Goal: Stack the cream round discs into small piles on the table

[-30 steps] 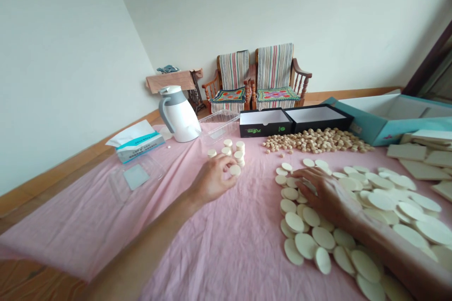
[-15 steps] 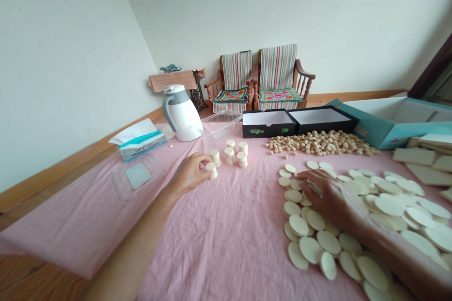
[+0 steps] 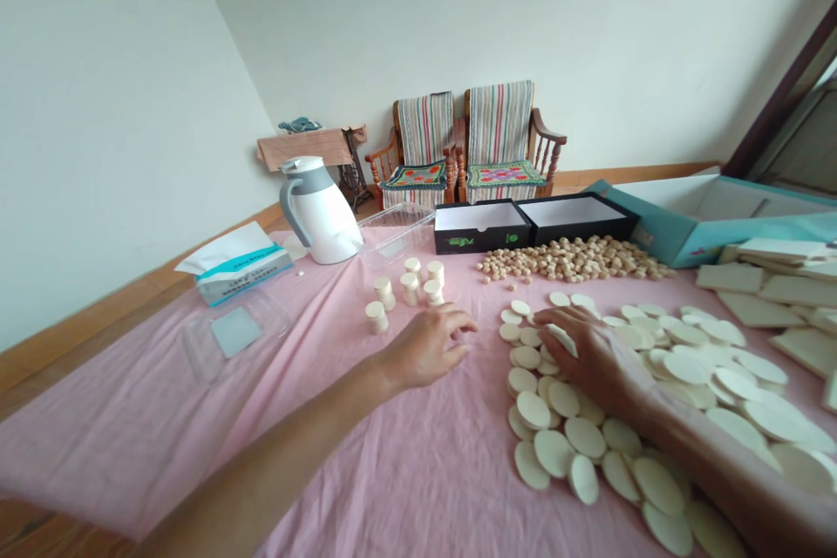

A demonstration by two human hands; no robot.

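— Six small stacks of pale discs, head view. Position?

— On the pink cloth, left of the heap of loose discs. All upright; the nearest stack stands at the front left of the group, apart from the others.

— Left hand: condition?

— Nothing gripped. Fingers parted, pointing toward the loose discs, just in front of the right-hand stacks; contact with these, cannot tell. Half a second earlier: same hand farther left, fingers about the nearest stack. That stack now stands alone. One second earlier: a pale disc in its fingers, in front of the right-hand stacks.

— Right hand?

— Well apart from the left, laid over the left part of the loose heap. One tilted disc shows by thumb and fingers; clamped or merely touched, cannot tell. Place on the heap much the same in all three frames.

— Remaining stock?

— Wooden beads, one pile, beyond the loose discs. Black boxes, two, side by side behind the beads. Blue box, one, right of these. Square tiles, several, far right. White-and-grey jug, one, upright, left of the boxes. Tissue pack, one, left of the jug.
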